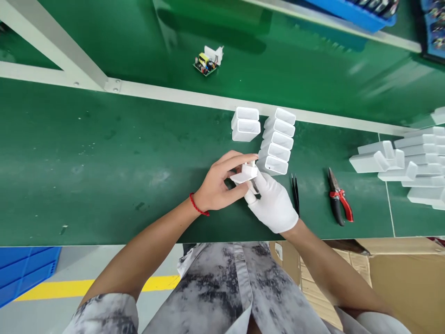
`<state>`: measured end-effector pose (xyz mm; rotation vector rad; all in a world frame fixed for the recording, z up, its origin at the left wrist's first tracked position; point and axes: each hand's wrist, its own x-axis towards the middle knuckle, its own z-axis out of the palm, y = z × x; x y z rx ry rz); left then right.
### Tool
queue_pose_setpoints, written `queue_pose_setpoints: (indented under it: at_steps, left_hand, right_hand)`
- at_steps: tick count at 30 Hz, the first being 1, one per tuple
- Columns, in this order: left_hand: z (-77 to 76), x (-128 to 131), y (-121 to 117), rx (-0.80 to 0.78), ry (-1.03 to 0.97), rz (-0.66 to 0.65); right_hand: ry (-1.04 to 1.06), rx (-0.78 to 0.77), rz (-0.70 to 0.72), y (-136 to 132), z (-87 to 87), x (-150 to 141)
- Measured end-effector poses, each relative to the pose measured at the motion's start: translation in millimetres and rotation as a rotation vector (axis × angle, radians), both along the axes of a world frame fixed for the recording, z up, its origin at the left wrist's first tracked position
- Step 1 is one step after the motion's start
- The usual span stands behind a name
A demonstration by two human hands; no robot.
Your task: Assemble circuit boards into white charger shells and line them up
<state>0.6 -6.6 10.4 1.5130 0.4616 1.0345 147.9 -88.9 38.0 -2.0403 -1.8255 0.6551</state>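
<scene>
My bare left hand (217,183), with a red cord bracelet at the wrist, pinches a small white plastic part (245,173) between thumb and fingers. From the right, my right hand (273,202) in a white glove grips the same part. Its underside and whatever lies inside it are hidden by the fingers. Just beyond my hands, a column of several open white plastic cases (277,150) stands on the green bench. Two more white cases (245,131) stand to the left of that column.
Black tweezers (295,195) and red-and-black pliers (337,197) lie to the right. Several white plastic housings (424,162) are piled at the far right. Behind the pale metal rail (181,96) sits a small circuit board (206,64). A blue tray (361,16) is above.
</scene>
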Motion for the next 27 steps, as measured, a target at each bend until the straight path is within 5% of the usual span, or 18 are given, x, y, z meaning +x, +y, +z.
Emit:
queue_pose_setpoints:
  at_steps: [4, 8, 12, 19, 22, 27]
  left_hand:
    - [35.1, -4, 6, -0.081, -0.044, -0.134]
    - [59.9, -9, 16, -0.209, -0.078, 0.002]
    - [48.4, -8, 21, -0.285, -0.103, 0.113]
    - [16.3, 0, 18, -0.325, 0.018, 0.123]
    - [9.6, 5, 14, -0.132, 0.195, 0.093]
    - [3.9, 20, 1, 0.483, 0.722, -0.088]
  right_hand:
    - [0.613, -0.083, -0.215, 6, 21.3, 12]
    - [1.032, -0.25, -0.381, 12, 39.1, 27]
    - [1.104, -0.286, -0.418, 15, 46.7, 35]
    - [1.051, -0.301, -0.425, 19, 48.0, 37]
    - [0.979, -0.288, -0.407, 20, 48.6, 38]
    - [0.829, -0.034, -0.354, 32, 59.7, 58]
